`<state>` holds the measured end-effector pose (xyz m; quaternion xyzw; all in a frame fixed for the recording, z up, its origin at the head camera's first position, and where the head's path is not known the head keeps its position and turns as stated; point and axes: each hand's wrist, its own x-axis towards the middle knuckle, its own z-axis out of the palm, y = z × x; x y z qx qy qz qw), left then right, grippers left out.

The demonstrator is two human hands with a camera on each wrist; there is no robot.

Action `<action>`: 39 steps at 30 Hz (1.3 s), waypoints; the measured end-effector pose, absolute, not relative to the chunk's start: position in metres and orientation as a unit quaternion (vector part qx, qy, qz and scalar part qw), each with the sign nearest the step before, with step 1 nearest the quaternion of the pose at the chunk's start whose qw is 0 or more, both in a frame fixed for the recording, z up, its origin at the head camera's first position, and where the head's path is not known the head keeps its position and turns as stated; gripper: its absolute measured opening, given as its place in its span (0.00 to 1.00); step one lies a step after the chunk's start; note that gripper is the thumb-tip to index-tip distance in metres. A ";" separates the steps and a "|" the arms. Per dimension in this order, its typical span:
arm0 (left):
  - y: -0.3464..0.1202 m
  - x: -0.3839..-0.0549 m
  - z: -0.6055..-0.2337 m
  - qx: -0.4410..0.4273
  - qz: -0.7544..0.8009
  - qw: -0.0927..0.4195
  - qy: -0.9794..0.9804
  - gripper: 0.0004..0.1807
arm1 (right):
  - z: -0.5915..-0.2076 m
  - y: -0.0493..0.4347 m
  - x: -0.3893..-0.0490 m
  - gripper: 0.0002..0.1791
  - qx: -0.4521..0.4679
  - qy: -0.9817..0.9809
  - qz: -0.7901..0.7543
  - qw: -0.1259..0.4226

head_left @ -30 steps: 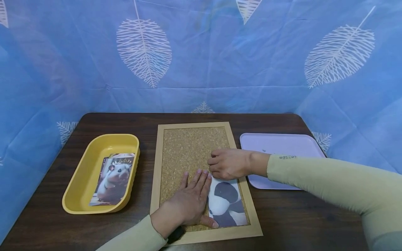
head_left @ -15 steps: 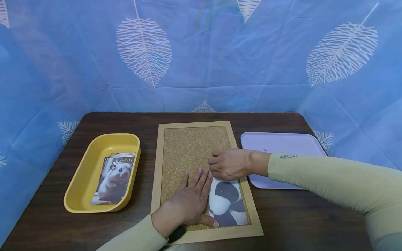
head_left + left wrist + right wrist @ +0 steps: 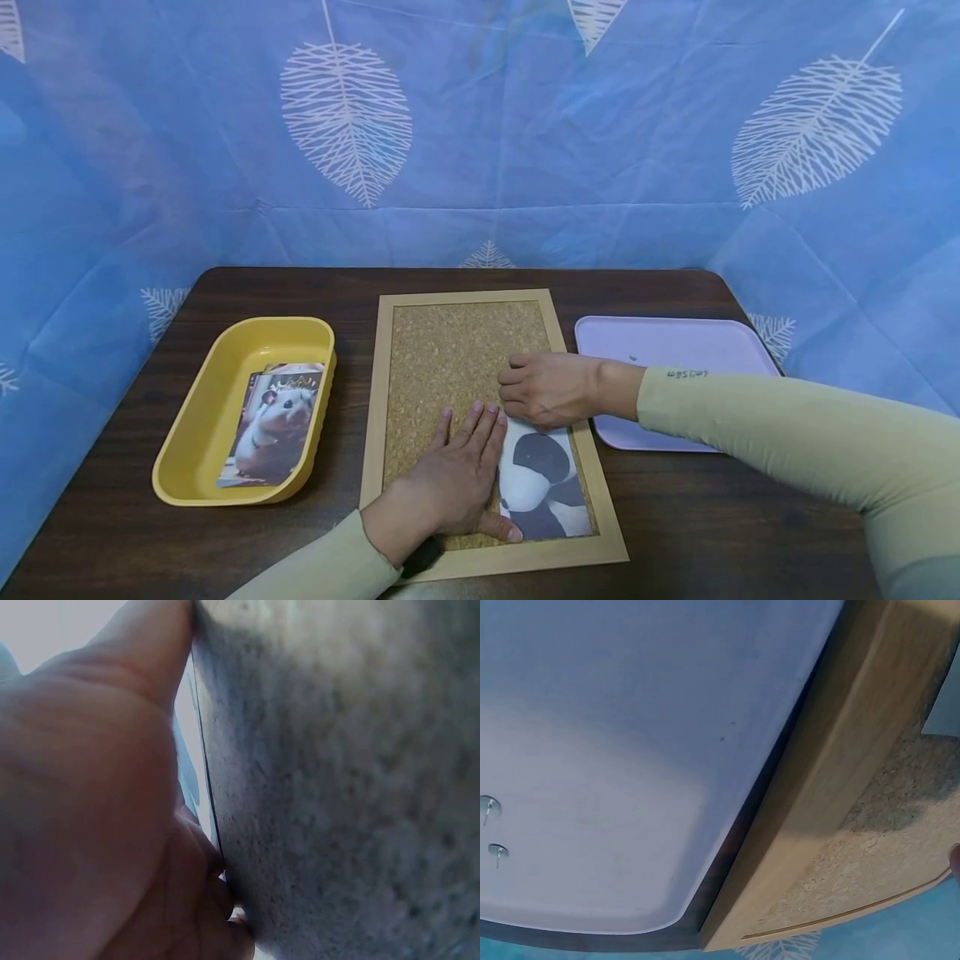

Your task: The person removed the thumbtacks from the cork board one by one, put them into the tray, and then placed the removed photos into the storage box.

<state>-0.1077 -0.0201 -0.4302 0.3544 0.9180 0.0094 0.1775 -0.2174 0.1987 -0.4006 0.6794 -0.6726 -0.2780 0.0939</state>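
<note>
A wood-framed corkboard lies on the table, bearing a black-and-white picture card at its lower right. My left hand is spread flat along the card's left side, its thumb touching the lower corner. In the left wrist view, the palm lies close beside the cork surface. At the card's upper left corner, my right hand has its fingers curled down against the board. Its fingertips are hidden, and I cannot tell what is between them. One card corner shows in the right wrist view.
Left of the board stands a yellow tray holding picture cards, a hamster card on top. A lilac tray sits to the right, partly under the right forearm. Thumbtacks lie in it, points up.
The right hand shifts very slightly at the card's upper corner. The left hand stays in place, and the head view moves a little.
</note>
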 end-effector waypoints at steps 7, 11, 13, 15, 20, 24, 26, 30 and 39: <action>-0.020 -0.107 -0.430 0.355 0.014 0.180 0.917 0.75 | -0.401 0.197 -0.218 0.16 0.675 -0.674 -0.286 0.086; -0.020 -0.108 -0.430 0.354 0.013 0.180 0.918 0.75 | -0.402 0.196 -0.217 0.18 0.669 -0.673 -0.305 0.077; -0.020 -0.108 -0.430 0.353 0.013 0.180 0.918 0.75 | -0.402 0.196 -0.217 0.18 0.666 -0.672 -0.314 0.076; -0.020 -0.107 -0.430 0.354 0.012 0.180 0.918 0.75 | -0.403 0.195 -0.217 0.18 0.664 -0.673 -0.316 0.075; -0.020 -0.107 -0.429 0.354 0.010 0.178 0.918 0.75 | -0.404 0.195 -0.217 0.19 0.663 -0.675 -0.314 0.075; -0.020 -0.107 -0.430 0.356 0.011 0.176 0.918 0.75 | -0.404 0.195 -0.216 0.20 0.660 -0.677 -0.317 0.071; -0.020 -0.107 -0.430 0.356 0.011 0.174 0.918 0.75 | -0.403 0.195 -0.216 0.20 0.658 -0.679 -0.318 0.067; -0.020 -0.107 -0.430 0.355 0.011 0.175 0.918 0.75 | -0.403 0.195 -0.216 0.20 0.656 -0.683 -0.315 0.060; -0.020 -0.107 -0.431 0.352 0.012 0.175 0.919 0.75 | -0.402 0.195 -0.215 0.21 0.655 -0.685 -0.312 0.060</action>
